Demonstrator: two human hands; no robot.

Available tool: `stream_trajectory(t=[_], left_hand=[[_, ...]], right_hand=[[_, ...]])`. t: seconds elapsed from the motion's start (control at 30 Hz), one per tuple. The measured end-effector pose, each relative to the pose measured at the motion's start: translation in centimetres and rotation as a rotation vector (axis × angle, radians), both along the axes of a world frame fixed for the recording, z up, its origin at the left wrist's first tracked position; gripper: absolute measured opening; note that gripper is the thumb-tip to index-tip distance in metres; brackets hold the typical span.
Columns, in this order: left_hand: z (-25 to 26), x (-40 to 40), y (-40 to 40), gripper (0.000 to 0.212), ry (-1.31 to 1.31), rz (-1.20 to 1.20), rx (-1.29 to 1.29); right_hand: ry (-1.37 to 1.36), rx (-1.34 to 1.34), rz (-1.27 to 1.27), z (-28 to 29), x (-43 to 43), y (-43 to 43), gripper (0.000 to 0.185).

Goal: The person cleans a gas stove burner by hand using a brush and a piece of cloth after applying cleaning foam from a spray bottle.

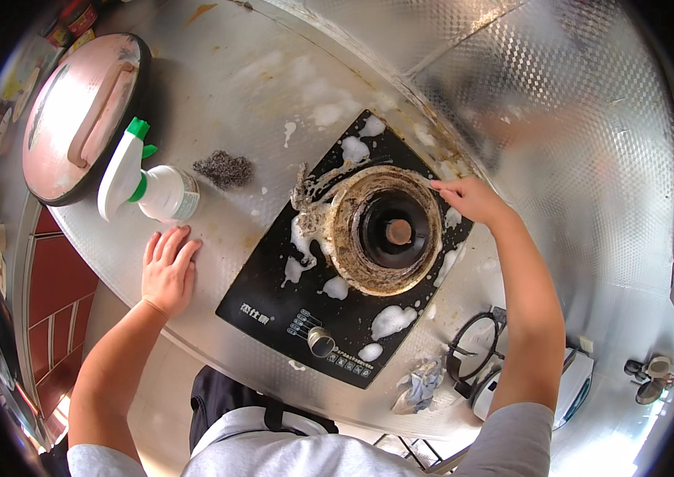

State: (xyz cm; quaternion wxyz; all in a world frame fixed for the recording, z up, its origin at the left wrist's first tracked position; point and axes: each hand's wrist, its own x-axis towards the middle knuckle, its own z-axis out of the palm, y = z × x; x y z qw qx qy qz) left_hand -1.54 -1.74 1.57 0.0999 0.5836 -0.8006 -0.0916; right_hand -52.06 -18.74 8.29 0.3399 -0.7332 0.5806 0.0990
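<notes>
A black glass cooktop [265, 280] with a control knob [321, 343] lies on a metal counter, spotted with white foam. On it is a round, heavily soiled metal burner ring [343, 262] with a dark centre. My right hand [471, 200] is at the ring's upper right edge, its fingers closed on a small thin thing that I cannot make out clearly. My left hand [169, 268] rests flat on the counter, fingers spread, just below a white spray bottle [164, 191] with a green nozzle. A dark steel wool scourer [224, 169] lies between the bottle and the cooktop.
A pink oval lid [57, 143] with a handle stands at the upper left. A crumpled cloth [423, 384] and a black metal pan stand [455, 358] lie at the lower right. Foam and brown stains mark the counter [224, 95] near the metal wall [599, 197].
</notes>
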Motion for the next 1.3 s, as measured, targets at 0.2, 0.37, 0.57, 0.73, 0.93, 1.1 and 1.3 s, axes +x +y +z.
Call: stream_trajectory(t=[0.2, 0.37, 0.57, 0.73, 0.93, 1.1, 1.3], left_hand=[[-0.3, 0.3, 0.1, 0.037, 0.001, -0.009, -0.028], [-0.1, -0.1, 0.2, 0.037, 0.006, 0.003, -0.02], [-0.3, 0.4, 0.1, 0.038, 0.002, 0.0, -0.027], [-0.3, 0.1, 0.0, 0.038, 0.013, -0.01, -0.032], [-0.3, 0.4, 0.2, 0.037, 0.01, -0.007, -0.045], [-0.2, 0.1, 0.1, 0.037, 0.02, -0.014, -0.059], [0.1, -0.1, -0.3, 0.037, 0.033, -0.014, -0.06]], right_hand=[[0.101, 0.02, -0.025, 0.9, 1.1, -0.4, 0.032], [0.122, 0.018, -0.006, 1.2, 2.0, -0.1, 0.031], [0.13, 0.007, -0.024, 0.8, 2.1, -0.4, 0.031], [0.005, -0.038, -0.004, -0.9, 4.4, 0.2, 0.031], [0.065, -0.004, -0.08, 0.9, 4.0, 0.6, 0.032], [-0.059, -0.106, 0.008, -0.9, 6.7, 1.0, 0.03], [-0.022, -0.194, -0.017, -1.7, 2.6, 0.9, 0.029]])
